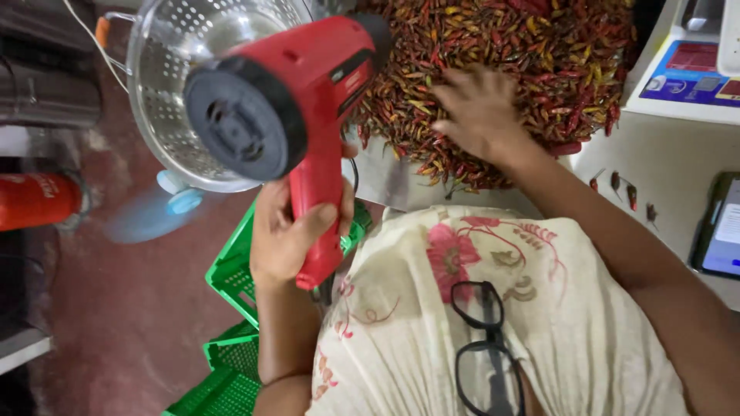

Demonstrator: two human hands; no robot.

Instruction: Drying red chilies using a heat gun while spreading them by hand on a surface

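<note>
Left hand (pixel 287 235), at centre left of the frame, closed in a full wrap around the pistol grip of a red heat gun (pixel 297 115); thumb across the front of the grip, fingers hidden behind it. The tool fills the upper centre, its dark round rear vent turned toward the camera and its barrel aimed away, toward the top of the frame. It appears rigid and hard-shelled, probably moderately heavy and weighted toward the body above the fist, so the grip is the natural place to hold it; the nozzle end is likely hot. The left forearm rises vertically from the lower edge, wrist straight. Right hand (pixel 478 112), at upper centre right, lies palm down with fingers spread and slightly blurred on a heap of dried chillies (pixel 539 62), red, orange and yellow; it grasps nothing that can be seen. The chillies look light, brittle and loose, better raked or scooped than pinched. A perforated metal colander (pixel 166 115) sits at upper left, green plastic crates (pixel 231 277) at lower left, and a few stray chillies (pixel 620 189) lie on the pale counter (pixel 671 154) at right.
</note>
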